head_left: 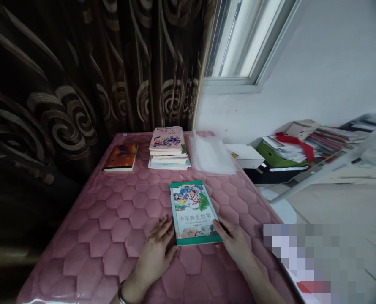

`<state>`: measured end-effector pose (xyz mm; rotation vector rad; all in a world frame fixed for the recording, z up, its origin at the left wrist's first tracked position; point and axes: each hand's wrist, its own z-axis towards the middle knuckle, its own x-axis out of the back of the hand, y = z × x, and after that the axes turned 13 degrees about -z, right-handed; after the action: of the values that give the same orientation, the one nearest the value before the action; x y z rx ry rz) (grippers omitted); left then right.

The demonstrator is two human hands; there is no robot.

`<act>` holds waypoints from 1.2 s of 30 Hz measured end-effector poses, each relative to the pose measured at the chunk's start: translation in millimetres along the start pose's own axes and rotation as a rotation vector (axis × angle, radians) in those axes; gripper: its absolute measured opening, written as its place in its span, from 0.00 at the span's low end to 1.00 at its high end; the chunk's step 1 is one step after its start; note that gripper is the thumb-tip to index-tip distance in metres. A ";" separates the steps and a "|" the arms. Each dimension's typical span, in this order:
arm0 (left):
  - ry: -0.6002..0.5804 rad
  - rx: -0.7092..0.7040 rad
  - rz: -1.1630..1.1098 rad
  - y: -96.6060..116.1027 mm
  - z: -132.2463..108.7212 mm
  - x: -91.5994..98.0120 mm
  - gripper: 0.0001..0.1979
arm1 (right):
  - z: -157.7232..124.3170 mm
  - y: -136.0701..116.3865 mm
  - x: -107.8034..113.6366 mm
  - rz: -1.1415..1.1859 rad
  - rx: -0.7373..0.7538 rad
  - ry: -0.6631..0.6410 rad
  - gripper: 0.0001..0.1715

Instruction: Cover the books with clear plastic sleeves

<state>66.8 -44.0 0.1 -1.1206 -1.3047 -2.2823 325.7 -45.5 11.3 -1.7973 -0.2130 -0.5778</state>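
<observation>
The green-bordered storybook (pixel 193 213) lies on the pink hexagon-patterned table cover (pixel 143 188), between both hands. The right hand (pixel 235 240) touches its right edge; whether it grips, I cannot tell. The left hand (pixel 156 245) rests loosely spread beside the left edge. Beyond, a book stack (pixel 165 141) and translucent plastic sheets (pixel 211 155) occupy the far side, with an orange-covered book (pixel 121 157) near the dark curtain (pixel 162 63).

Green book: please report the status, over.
Green book flat, face up. Left grip open beside it; right grip at its right edge, hold unclear. Book stack beyond, apart.
</observation>
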 end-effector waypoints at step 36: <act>0.040 0.062 -0.008 3.6 0.2 -1.9 0.31 | 0.3 4.1 -6.9 -0.267 0.081 0.052 0.36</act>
<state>70.3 -46.1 1.0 -1.0454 -1.3573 -2.2424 321.6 -45.5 4.4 -1.6850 -0.4390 -0.7918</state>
